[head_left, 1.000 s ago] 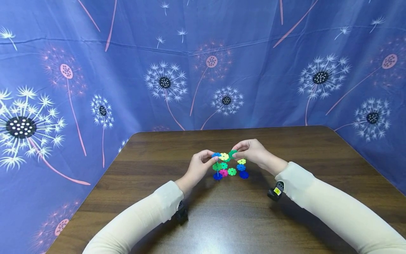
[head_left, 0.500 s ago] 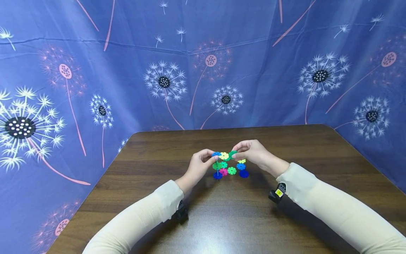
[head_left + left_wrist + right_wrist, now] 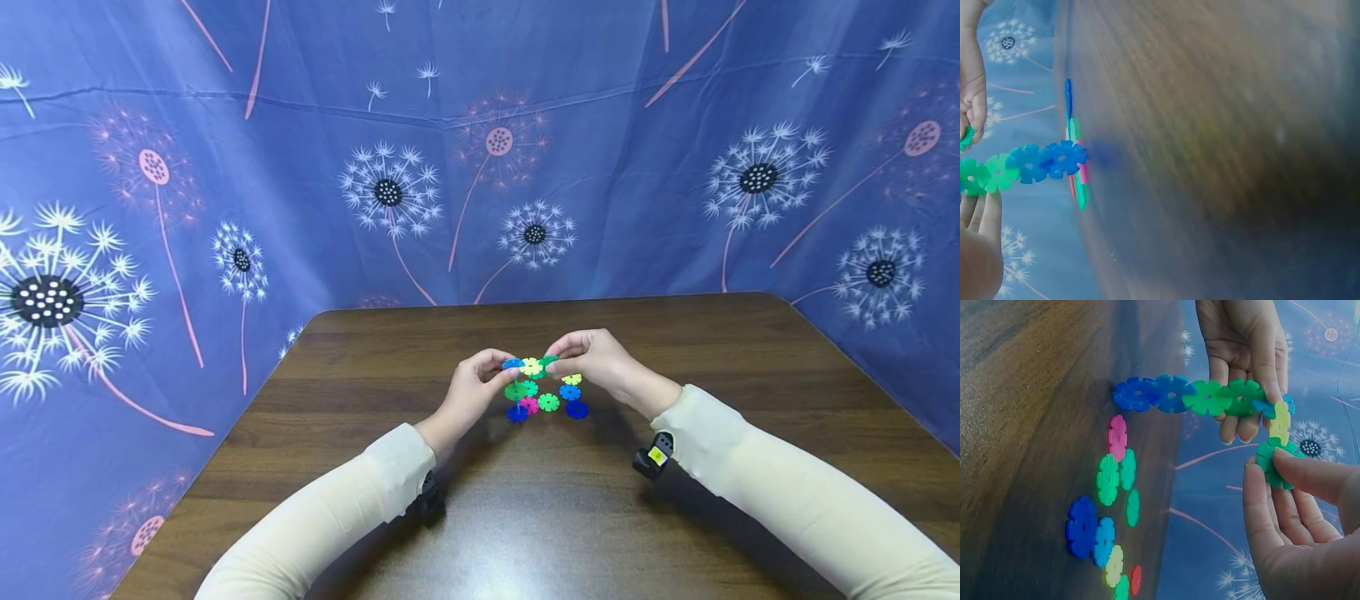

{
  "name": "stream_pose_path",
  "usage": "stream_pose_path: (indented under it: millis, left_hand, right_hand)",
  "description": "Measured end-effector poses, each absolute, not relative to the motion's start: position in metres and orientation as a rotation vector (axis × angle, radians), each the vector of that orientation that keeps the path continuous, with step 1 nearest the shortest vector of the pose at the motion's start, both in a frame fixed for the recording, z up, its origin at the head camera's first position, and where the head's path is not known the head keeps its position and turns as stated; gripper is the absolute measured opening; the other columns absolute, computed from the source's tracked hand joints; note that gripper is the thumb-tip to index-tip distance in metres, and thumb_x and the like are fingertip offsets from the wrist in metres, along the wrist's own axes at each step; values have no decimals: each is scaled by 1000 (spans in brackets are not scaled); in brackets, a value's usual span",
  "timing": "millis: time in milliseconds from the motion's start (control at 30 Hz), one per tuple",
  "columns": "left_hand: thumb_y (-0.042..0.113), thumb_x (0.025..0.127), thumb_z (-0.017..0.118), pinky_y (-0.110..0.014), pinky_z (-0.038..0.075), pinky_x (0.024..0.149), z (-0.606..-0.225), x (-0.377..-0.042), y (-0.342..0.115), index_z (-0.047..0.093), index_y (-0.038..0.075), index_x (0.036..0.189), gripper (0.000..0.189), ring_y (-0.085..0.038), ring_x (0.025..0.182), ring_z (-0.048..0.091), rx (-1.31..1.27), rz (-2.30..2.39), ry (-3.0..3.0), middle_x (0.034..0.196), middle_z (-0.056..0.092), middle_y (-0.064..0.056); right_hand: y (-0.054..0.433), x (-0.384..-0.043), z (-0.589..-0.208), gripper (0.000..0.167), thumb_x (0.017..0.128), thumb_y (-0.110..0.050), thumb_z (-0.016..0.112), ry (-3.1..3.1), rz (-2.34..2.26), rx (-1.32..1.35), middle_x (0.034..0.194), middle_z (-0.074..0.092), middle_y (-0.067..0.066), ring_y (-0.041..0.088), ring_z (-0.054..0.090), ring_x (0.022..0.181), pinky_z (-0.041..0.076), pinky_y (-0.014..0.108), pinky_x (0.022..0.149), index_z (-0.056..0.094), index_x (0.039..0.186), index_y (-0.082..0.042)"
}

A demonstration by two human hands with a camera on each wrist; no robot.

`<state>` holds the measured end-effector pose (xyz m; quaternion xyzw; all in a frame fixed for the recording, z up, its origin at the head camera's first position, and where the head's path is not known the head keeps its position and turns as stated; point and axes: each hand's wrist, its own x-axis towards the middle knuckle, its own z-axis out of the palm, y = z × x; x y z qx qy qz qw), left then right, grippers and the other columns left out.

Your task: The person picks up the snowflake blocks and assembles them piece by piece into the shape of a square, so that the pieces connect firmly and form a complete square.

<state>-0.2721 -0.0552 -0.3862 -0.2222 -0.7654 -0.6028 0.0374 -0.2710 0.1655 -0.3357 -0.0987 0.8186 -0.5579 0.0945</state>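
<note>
A chain of notched plastic snowflake discs (image 3: 1208, 397), blue at its lower end and green above, hangs upright over the table between my hands. My left hand (image 3: 471, 392) holds its upper end, with fingers behind the green discs and the thumb at a small blue disc (image 3: 1265, 409). From there a yellow disc (image 3: 1280, 422) joins on sideways and meets a green disc (image 3: 1279, 464). My right hand (image 3: 600, 362) pinches that green disc between thumb and fingers. In the left wrist view, the left hand (image 3: 979, 250) is only partly in frame, and so is the right hand (image 3: 969, 81).
Several more discs lie on the wooden table (image 3: 525, 517) below the hands: a pink disc (image 3: 1117, 437), a dark blue disc (image 3: 1081, 526), a red disc (image 3: 1136, 579), plus green, blue and yellow ones. A blue dandelion-print cloth (image 3: 615, 208) hangs behind the table.
The chain's lower end has shifted slightly to the right, and the right hand has edged a little left. Both hands keep their hold.
</note>
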Motion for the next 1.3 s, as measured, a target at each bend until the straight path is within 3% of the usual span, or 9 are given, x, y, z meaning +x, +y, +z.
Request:
stream_pose_path:
  millis: [133,300,567,867,1033,1167,1300]
  left_hand:
    - [15,96,60,-22,54,81,-384,-272,-56,65,3,121,28,-16,94,67,-781,-1816,-2393,112,71,-13]
    - [20,99,57,-26,52,86,-382,-270,-53,60,5,129,34,-30,103,64,-864,-1816,-2444,117,68,-11]
    - [30,99,56,-38,45,99,-375,-267,-44,54,14,125,31,-15,112,57,-883,-1653,-2559,123,60,-1]
    - [25,99,56,-34,49,92,-371,-268,-44,53,10,123,28,-17,104,60,-957,-1543,-2617,121,61,-7]
    - [25,99,56,-41,47,95,-369,-269,-43,53,9,123,29,-20,108,59,-969,-1536,-2624,122,61,-9]
    - [26,98,58,-35,49,90,-370,-268,-44,54,11,121,28,-18,101,59,-946,-1523,-2651,118,62,-6]
    - [30,95,62,-30,50,83,-369,-269,-44,57,13,119,30,-15,93,58,-909,-1542,-2663,113,63,-3]
  right_hand:
    - [165,-271,-336,24,84,-10,75,2423,-1670,-291,78,71,-1,14,69,74,51,48,93,68,102,3]
    - [164,-270,-336,22,84,-9,75,2437,-1677,-277,78,71,0,17,70,77,54,44,89,68,102,2]
    - [160,-265,-335,27,82,-13,77,2442,-1704,-304,77,71,-2,18,70,80,56,33,81,69,103,4]
    - [158,-262,-331,27,81,-9,78,2427,-1725,-286,79,74,7,20,73,76,56,45,84,70,101,7]
    - [156,-263,-331,27,80,-6,78,2450,-1725,-285,79,75,10,23,73,76,57,43,81,69,100,9]
    - [154,-262,-334,28,80,-5,78,2421,-1747,-276,80,75,11,29,73,81,57,44,81,69,101,10]
    - [155,-261,-336,29,80,-4,77,2390,-1771,-278,77,74,7,25,73,78,57,44,82,67,103,11]
